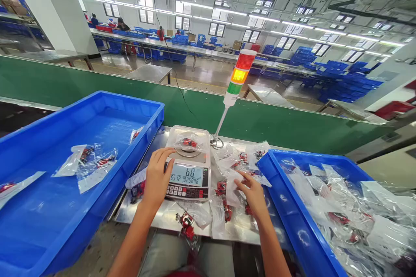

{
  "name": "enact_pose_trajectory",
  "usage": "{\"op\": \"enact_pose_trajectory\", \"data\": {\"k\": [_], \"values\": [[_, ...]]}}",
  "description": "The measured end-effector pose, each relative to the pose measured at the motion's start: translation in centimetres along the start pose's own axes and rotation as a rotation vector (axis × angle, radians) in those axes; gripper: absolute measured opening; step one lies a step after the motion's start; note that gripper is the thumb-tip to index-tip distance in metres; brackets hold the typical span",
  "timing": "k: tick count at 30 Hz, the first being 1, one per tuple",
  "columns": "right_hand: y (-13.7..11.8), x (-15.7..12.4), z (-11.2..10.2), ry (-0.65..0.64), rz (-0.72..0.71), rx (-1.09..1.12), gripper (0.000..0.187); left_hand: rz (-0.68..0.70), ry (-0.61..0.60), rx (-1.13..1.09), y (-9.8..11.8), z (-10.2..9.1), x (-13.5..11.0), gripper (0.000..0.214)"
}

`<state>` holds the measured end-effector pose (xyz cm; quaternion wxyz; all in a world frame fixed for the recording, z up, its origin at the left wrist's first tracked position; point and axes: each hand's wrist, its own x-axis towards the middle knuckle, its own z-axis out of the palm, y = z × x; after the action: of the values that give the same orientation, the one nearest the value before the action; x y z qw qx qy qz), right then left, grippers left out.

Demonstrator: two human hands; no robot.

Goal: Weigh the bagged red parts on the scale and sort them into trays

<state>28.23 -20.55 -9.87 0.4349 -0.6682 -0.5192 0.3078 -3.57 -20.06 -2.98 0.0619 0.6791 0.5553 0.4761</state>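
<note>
My left hand (158, 175) is at the left edge of a digital scale (207, 156), its fingers stretched out and thumb apart, holding nothing. On the scale's pan lies a clear bag of small red and black parts (189, 142). The lit display (186, 175) reads 60 on its top line. To the right of the scale, my right hand (251, 191) pinches the white part of a plastic bag (232, 190) between thumb and fingers. Several similar bags lie around it, and another bag of red parts (186, 221) rests at the front edge of the metal table.
A blue tray (131, 156) with a few bags stands at the left. Another blue tray (286, 212), heaped with bags, is at the right. Behind the scale rises a signal light (239, 75) with its amber section lit. A green barrier (292, 123) runs behind the table.
</note>
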Motion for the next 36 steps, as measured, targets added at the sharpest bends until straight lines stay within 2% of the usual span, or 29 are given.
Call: {"op": "enact_pose_trajectory", "data": {"k": [3,6,9,12,14,17,18,20,23,26,29,34,36], "values": [[-1.8,-0.7,-2.0,0.088,0.034,0.090,0.055,0.130,-0.135,-0.001,0.6,1.6,2.9,0.028],[-3.7,-1.4,-3.3,0.171,0.018,0.179,0.053,0.176,-0.258,-0.039,1.0,3.9,5.2,0.025],[-5.3,-1.4,-3.7,0.205,0.003,0.276,0.052,0.172,-0.276,-0.105,1.2,6.1,6.6,0.016],[-7.3,-0.8,-2.9,0.220,-0.020,0.391,0.049,0.096,-0.184,-0.189,1.4,6.7,8.0,0.014],[-8.9,0.2,-1.7,0.232,-0.069,0.443,0.046,0.007,-0.056,-0.247,1.2,5.9,9.1,0.008],[-11.8,2.1,1.1,0.257,-0.224,0.471,0.036,-0.129,0.185,-0.317,0.8,3.2,10.7,0.013],[-12.6,2.7,2.1,0.232,-0.287,0.474,0.032,-0.161,0.257,-0.332,0.6,2.1,11.1,0.016],[-14.0,3.6,3.8,0.086,-0.408,0.463,0.028,-0.208,0.390,-0.379,0.4,-0.2,11.3,0.016],[-14.6,3.9,5.2,-0.127,-0.524,0.403,0.034,-0.239,0.548,-0.486,0.5,-3.1,10.7,0.017],[-14.2,3.1,5.0,-0.124,-0.541,0.379,0.032,-0.238,0.600,-0.557,1.6,-4.7,9.5,0.020],[-13.7,1.5,4.2,-0.147,-0.486,0.414,0.029,-0.268,0.488,-0.617,3.7,-4.6,8.0,0.024],[-12.9,-2.5,3.1,-0.459,-0.270,0.515,0.049,-0.420,-0.010,-0.807,8.3,-1.7,3.8,0.031],[-11.9,-4.0,2.5,-0.500,-0.142,0.512,0.048,-0.449,-0.183,-0.858,9.2,-0.6,1.9,0.030]]}}
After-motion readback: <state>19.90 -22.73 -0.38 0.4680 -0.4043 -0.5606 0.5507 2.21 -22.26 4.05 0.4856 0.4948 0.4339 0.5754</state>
